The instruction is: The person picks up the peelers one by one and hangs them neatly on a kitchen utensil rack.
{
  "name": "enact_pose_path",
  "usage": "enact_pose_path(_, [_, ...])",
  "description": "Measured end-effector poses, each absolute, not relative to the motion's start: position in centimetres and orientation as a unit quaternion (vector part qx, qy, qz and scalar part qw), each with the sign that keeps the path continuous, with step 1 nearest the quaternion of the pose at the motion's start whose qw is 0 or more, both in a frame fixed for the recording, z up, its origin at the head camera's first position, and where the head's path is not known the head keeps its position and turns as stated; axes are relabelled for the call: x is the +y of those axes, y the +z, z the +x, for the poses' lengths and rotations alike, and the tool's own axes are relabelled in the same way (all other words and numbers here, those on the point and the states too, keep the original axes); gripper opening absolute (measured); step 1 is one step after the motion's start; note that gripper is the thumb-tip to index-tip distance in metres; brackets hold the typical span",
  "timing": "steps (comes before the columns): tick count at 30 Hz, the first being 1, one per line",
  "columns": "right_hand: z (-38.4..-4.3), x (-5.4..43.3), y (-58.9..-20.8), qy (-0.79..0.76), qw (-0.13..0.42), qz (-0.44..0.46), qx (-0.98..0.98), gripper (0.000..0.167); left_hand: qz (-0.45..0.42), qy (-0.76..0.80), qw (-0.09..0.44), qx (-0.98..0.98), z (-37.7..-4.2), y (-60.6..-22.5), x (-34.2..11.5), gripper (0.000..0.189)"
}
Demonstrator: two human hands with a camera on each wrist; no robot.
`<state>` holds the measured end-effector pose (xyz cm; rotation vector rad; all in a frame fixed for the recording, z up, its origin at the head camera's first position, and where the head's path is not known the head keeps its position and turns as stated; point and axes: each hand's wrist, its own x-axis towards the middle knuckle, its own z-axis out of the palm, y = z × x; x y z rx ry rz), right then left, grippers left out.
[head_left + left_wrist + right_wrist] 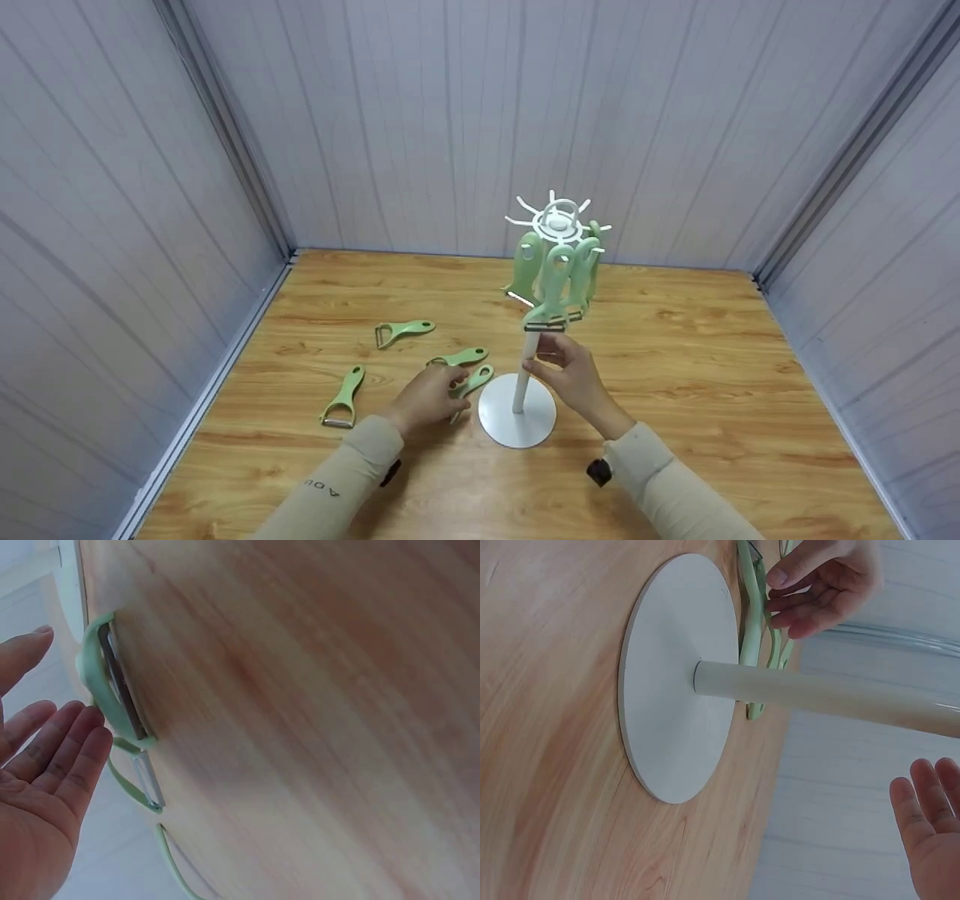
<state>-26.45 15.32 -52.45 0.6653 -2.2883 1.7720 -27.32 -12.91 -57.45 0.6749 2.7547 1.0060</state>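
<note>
Left hand [427,394] loosely spread, no hold, maybe touching peeler [475,379] left of stand [520,394]; right hand [574,375] loose, just beside stand. Looks like picking-up step; next calls for pinch on peeler.

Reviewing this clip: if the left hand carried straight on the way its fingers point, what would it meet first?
Most likely the green peeler lying beside the round white base; the left hand's fingertips are right by it, though whether they touch is unclear.
</note>
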Motion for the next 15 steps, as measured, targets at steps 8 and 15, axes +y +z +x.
enact_pose_path(8, [-26.45,14.87,-52.78,0.597,0.053,0.241,-0.763,0.033,0.237,0.316,0.065,0.916,-27.49,-58.15,-12.31,0.029])
enact_pose_path(15, [-26.50,14.81,-52.97,0.598,0.050,0.239,-0.763,0.024,0.223,0.294,0.068,0.927,-27.71,-58.19,-11.96,0.026])
